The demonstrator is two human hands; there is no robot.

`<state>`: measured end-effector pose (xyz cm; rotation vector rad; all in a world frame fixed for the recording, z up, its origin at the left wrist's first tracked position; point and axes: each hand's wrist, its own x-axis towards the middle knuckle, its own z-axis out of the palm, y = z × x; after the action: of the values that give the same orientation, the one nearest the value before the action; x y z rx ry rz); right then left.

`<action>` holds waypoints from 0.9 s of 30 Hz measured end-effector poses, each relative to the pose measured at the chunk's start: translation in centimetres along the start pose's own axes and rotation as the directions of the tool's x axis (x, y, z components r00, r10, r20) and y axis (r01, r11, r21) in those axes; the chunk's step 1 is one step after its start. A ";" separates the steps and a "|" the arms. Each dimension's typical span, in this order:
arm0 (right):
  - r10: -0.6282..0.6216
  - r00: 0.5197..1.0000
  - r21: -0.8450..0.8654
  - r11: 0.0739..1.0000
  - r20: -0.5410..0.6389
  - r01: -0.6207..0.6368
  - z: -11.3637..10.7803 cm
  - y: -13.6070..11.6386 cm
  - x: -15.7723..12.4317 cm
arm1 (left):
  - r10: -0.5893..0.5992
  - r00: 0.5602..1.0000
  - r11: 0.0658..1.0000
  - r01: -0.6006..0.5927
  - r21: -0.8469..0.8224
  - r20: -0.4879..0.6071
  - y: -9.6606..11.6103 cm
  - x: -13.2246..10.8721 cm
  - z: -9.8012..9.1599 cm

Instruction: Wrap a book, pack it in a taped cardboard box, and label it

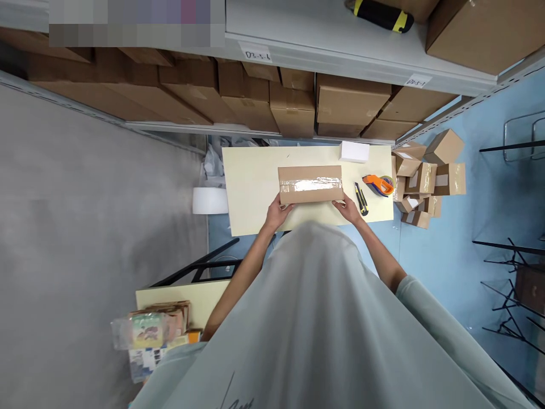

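A long brown cardboard box [310, 196] with shiny clear tape along its top is held over the pale yellow table [251, 199]. My left hand [277, 213] grips its near left corner, fingers partly hidden by the box. At the near right corner, my right hand [348, 209] is closed on the same box. Just right of that hand lies a black and yellow utility knife [361, 199]. Farther right is an orange tape dispenser [378, 185]. A small white box [355, 151] sits at the table's far edge.
Shelves packed with cardboard boxes [293, 108] run above the table's far side; a utility knife [383, 15] lies on the upper one. Taped boxes [430, 176] pile up on the floor at right. A white cylinder [210, 200] stands left. Packets [149, 329] cover a side table.
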<state>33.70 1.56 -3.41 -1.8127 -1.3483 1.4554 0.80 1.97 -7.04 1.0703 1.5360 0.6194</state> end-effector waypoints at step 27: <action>-0.035 0.997 -0.139 0.990 -0.071 0.024 0.2 -0.7 4.2 | 0.017 0.995 1.000 -0.018 -0.008 -0.097 -0.7 1.2 -2.0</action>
<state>33.05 5.51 -4.91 -1.9040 -1.4646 1.2955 -1.33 3.00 -7.71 1.0615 1.6079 0.6983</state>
